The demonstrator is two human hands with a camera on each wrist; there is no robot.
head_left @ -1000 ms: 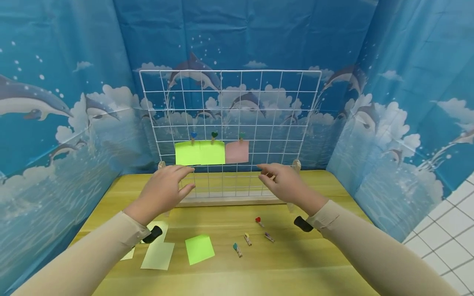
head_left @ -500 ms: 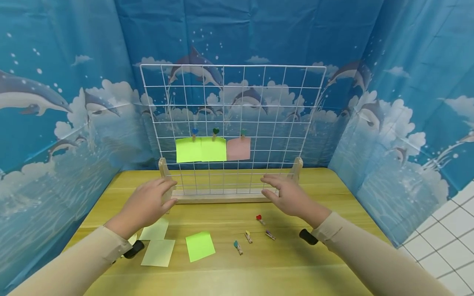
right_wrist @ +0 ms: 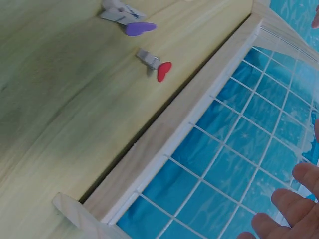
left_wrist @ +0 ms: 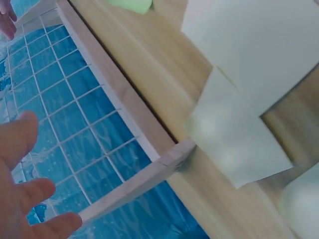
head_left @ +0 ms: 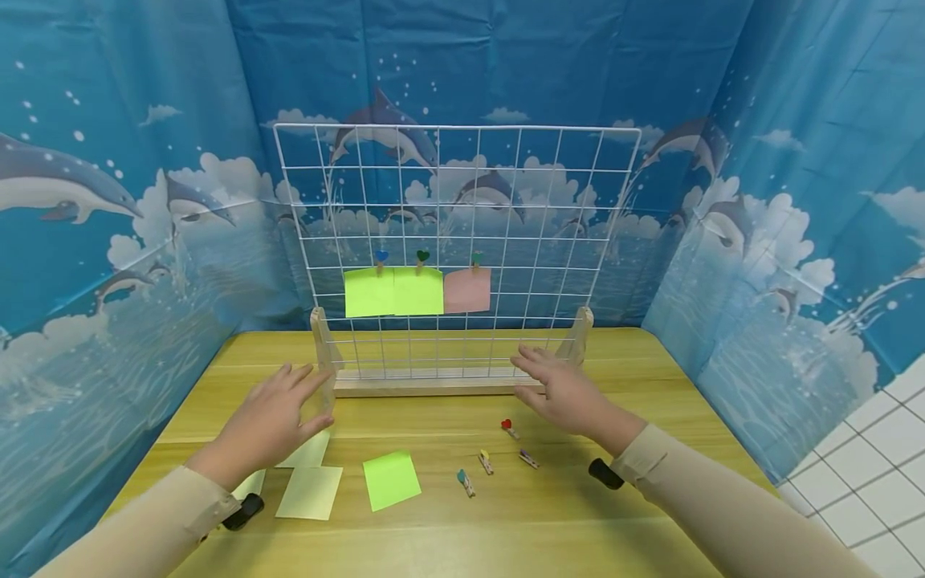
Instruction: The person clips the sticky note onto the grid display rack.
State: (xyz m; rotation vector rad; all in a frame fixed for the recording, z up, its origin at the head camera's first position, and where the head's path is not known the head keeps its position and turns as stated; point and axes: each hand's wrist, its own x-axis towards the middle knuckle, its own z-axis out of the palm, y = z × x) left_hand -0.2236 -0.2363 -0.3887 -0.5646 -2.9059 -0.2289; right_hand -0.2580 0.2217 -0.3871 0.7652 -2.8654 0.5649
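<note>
My left hand [head_left: 270, 417] hovers with spread fingers over the table's left side, near the rack's left foot and above pale yellow sticky notes [head_left: 309, 492]. Its fingers hold nothing in the left wrist view. My right hand [head_left: 567, 393] hangs empty, fingers extended, before the right end of the white wire grid rack [head_left: 538, 241]. On the grid, heart clothespins pin two bright green notes [head_left: 370, 292] and a pink note [head_left: 466, 291] side by side. Below the right hand lie a red heart clothespin [head_left: 509, 428] and a purple one [head_left: 528, 458].
A loose green note [head_left: 392, 480] lies mid-table. Right of it are a teal heart clothespin [head_left: 466, 482] and a yellow one [head_left: 485, 461]. The rack's wooden base [head_left: 433, 385] spans the back of the table. A blue dolphin-print curtain [head_left: 549, 64] encloses the table.
Both hands have drawn away from the grid; the left moved down and left, the right slightly down and outward. The notes and clothespins stay as they were. The head view shifted slightly.
</note>
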